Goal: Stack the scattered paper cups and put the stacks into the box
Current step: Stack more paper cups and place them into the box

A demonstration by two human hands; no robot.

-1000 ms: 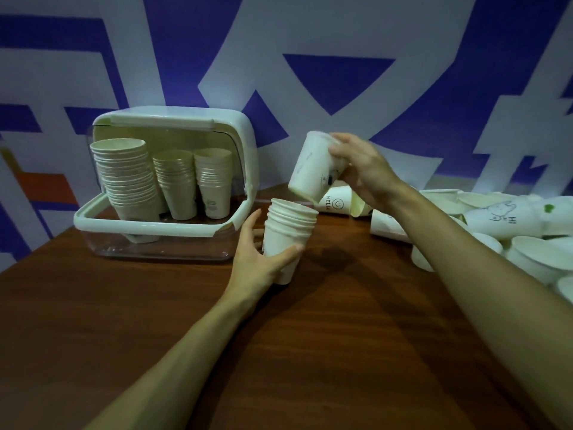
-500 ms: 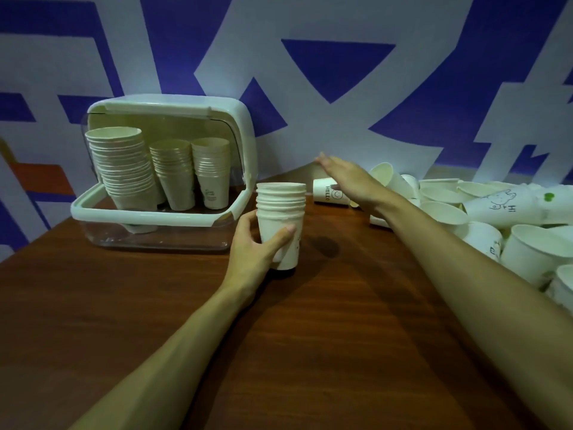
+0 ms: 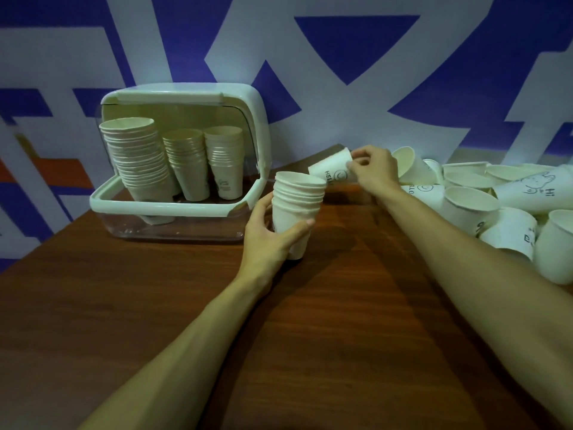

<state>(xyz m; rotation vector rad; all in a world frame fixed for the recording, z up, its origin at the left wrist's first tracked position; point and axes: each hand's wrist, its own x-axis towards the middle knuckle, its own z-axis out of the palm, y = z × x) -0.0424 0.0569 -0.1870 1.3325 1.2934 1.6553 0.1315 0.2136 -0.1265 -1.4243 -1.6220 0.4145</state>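
Your right-hand fingers (image 3: 361,161) are pinched on the HELLO cup (image 3: 331,169), thumb and fingertips closed on its right end; your right hand (image 3: 376,172) sits just right of it. The cup lies on its side, and its long axis runs from your fingers leftward and slightly toward you, straight at the stack (image 3: 297,197). Its far end disappears behind the stack's top rim, so you can't tell which end is the mouth, or whether cup and stack touch.

Your left hand (image 3: 269,237) is wrapped round the stack's lower half with the thumb across the front. The stack stands upright on the bench (image 3: 325,336), mouth up. That open mouth is the target, just left of and below your right fingers. The right hand is the nearer one and already has the cup.

Judgement: the cup needs tipping upright, base down, before it drops in. It only needs a short swing, and nothing stands between.

Further out:
- Right of your fingers are the loose cups (image 3: 471,206), heaped on their sides and touching one another, with one just behind your knuckles. A wide wrist turn may knock it.
- Left of the stack is the box (image 3: 161,209), lid up, with three finished stacks (image 3: 139,162) upright inside. There's some room at its right end.
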